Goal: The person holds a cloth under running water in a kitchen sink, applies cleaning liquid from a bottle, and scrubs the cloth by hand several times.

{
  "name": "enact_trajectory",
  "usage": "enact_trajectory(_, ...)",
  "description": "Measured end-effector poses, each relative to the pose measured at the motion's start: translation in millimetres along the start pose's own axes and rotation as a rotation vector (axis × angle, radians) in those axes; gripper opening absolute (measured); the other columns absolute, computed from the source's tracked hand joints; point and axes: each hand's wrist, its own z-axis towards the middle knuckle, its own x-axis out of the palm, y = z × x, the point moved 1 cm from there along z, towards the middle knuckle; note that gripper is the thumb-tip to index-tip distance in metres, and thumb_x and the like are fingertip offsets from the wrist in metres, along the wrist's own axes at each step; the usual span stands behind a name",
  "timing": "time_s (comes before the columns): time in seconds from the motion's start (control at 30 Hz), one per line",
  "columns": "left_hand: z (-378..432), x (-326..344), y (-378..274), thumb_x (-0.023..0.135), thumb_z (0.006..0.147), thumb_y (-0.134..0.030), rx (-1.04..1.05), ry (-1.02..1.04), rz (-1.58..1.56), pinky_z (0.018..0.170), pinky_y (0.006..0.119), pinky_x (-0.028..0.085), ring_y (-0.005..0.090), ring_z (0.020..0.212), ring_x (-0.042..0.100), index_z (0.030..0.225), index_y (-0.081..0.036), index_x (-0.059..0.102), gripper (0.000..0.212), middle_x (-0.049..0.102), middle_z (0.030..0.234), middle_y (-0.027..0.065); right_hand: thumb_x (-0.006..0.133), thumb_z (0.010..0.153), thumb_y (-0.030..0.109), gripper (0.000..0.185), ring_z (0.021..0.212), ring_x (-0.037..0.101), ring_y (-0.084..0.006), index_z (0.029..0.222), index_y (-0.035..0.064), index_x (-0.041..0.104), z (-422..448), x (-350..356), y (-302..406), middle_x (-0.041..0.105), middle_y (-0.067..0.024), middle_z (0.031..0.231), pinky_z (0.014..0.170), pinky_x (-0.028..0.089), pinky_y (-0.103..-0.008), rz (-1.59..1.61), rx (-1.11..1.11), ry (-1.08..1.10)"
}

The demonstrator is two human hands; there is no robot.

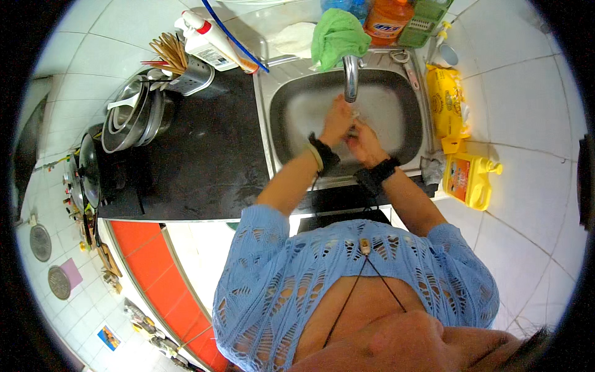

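Both my hands are over the stainless steel sink [302,93], close together below the chrome faucet spout [351,83]. My left hand [338,122] has its fingertips right beside the spout's mouth. Slightly lower and to the right, my right hand [365,145] reaches towards the left palm with bent fingers. A small whitish patch shows between the two hands; whether it is water, lather or an object cannot be told. Motion blur hides how the fingers are set. Black bands circle both wrists, with a pale bangle on the left one.
A green cloth [338,39] drapes over the faucet. Left on the black countertop [218,139] stand steel bowls [125,116] and a chopstick holder [197,76]. A peeler [409,69] lies on the sink's rim. Right are a yellow packet [448,100] and a yellow pump bottle [467,181].
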Motion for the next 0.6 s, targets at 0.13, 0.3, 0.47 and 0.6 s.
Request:
enact_trajectory(0.13, 15, -12, 31, 0.045, 0.092, -0.034, -0.378, 0.635, -0.662, 0.104, 0.038, 0.029, 0.0357, 0.124, 0.037, 0.124, 0.002, 0.044, 0.048, 0.043, 0.129, 0.0257, 0.041, 0.094, 0.017, 0.027, 0.104, 0.052, -0.0231, 0.117, 0.0048, 0.049, 21, -35, -5, 0.054, -0.0099, 0.109, 0.088, 0.044, -0.0363, 0.006, -0.022, 0.102)
enact_trajectory(0.3, 5, 7, 37, 0.044, 0.092, -0.039, -0.029, 0.133, -0.013, 0.077, 0.038, 0.048, 0.0300, 0.089, 0.060, 0.106, 0.002, 0.056, 0.045, 0.059, 0.104, 0.0217, 0.045, 0.093, 0.017, 0.028, 0.095, 0.056, -0.0216, 0.119, 0.0063, 0.048, 38, -64, 0, 0.056, -0.0092, 0.108, 0.084, 0.047, -0.0364, -0.036, 0.122, 0.167)
enact_trajectory(0.47, -10, -31, -7, 0.046, 0.091, -0.041, -0.319, 0.114, -0.190, 0.066, 0.036, 0.050, 0.0246, 0.075, 0.062, 0.098, 0.002, 0.061, 0.046, 0.063, 0.089, 0.0179, 0.063, 0.082, 0.028, 0.047, 0.095, 0.058, -0.0239, 0.120, 0.0046, 0.048, 9, -33, 4, 0.056, -0.0070, 0.115, 0.078, 0.050, -0.0328, -0.628, -0.091, 0.190)
enact_trajectory(0.6, -8, -51, 1, 0.052, 0.090, -0.035, -0.320, 0.180, -0.456, 0.059, 0.027, 0.045, 0.0119, 0.072, 0.056, 0.103, -0.003, 0.063, 0.036, 0.063, 0.087, 0.0052, 0.065, 0.079, 0.028, 0.046, 0.095, 0.058, -0.0227, 0.115, 0.0023, 0.051, 1, -16, 25, 0.058, -0.0069, 0.107, 0.076, 0.050, -0.0316, -1.422, -0.390, -0.003)
